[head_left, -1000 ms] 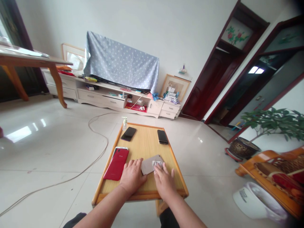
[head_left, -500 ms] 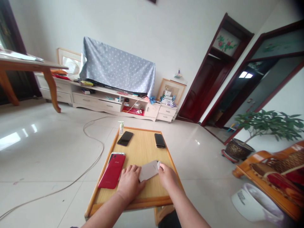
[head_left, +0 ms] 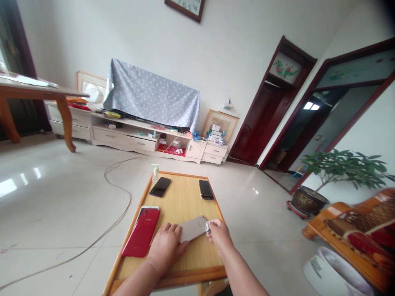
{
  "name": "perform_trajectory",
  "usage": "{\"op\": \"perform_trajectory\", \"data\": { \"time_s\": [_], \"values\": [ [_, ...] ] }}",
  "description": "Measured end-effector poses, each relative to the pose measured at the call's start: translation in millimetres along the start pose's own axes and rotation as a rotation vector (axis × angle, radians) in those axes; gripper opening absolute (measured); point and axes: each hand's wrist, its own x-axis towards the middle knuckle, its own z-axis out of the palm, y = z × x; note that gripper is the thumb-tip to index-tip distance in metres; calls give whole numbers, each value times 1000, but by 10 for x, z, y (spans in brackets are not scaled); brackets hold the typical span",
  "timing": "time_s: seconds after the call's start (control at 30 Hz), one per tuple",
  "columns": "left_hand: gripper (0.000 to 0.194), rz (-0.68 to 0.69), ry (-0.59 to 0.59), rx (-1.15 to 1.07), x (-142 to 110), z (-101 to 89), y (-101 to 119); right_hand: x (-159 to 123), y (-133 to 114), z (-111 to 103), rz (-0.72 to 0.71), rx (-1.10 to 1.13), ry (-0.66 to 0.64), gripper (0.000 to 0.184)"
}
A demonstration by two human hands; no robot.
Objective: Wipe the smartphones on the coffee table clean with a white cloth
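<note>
A pale silvery phone [head_left: 193, 229] lies back side up on the small wooden table [head_left: 182, 199]. My left hand [head_left: 166, 246] holds its near left end, thumb along the lower edge and fingers at the upper edge. At the phone's far right end, my right hand [head_left: 220, 235] is closed around a small crumpled white tissue [head_left: 209, 227]. Left of my left hand lies a red phone [head_left: 142, 232], partly covering a white phone [head_left: 151, 207]. Toward the far edge are a dark phone [head_left: 160, 187] on the left and a black phone [head_left: 205, 189] on the right.
A small pump bottle [head_left: 155, 173] stands at the table's far left corner. A white bucket [head_left: 331, 273] and wooden sofa [head_left: 339, 213] are at the right, with a potted plant [head_left: 309, 200] behind. A cable [head_left: 121, 216] runs across the floor at left.
The view has tipped upward, showing more of the wall clock. My right hand with the tissue has shifted slightly away from the phone's end. My left hand keeps its hold.
</note>
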Motion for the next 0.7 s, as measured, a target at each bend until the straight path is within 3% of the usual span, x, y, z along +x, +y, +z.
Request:
{"op": "perform_trajectory", "data": {
  "time_s": [0.2,0.4,0.57,0.7],
  "values": [
    [31,32,25,-58,1,-81,-21,47,1,73,103,258,-16,35],
    [51,62,21,-34,-19,-72,30,28,-96,69,123,336,29,29],
    [28,56,-11,-17,18,-30,30,-45,-223,56,90,344,37,32],
    [33,91,35,-152,-9,0,24,-112,-372,30,20,338,52,39]
  ]
}}
